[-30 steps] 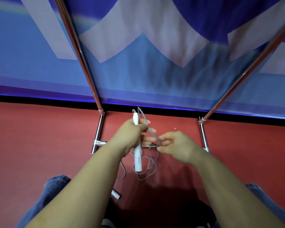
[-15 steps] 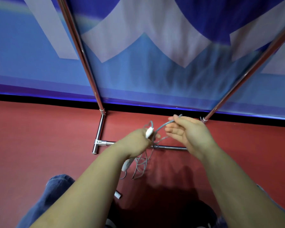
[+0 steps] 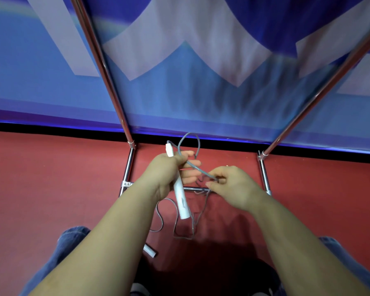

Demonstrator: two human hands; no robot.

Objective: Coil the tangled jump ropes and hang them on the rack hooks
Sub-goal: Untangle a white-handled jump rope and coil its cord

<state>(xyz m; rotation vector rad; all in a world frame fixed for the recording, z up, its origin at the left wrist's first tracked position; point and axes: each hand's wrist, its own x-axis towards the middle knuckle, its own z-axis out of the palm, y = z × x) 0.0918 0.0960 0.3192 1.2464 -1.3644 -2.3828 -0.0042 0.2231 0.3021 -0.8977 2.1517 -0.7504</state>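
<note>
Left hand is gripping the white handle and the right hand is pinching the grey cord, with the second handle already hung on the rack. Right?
Not quite. In the head view the second handle lies on the red floor, not on the rack. The rest holds.

left hand [image 3: 167, 174] grips white handle [image 3: 181, 197] | right hand [image 3: 233, 186] pinches grey rope [image 3: 198, 167]

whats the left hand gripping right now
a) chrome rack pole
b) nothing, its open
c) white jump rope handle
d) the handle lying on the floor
c: the left hand is wrapped around the white jump rope handle, while the right hand pinches the grey cord.
</note>
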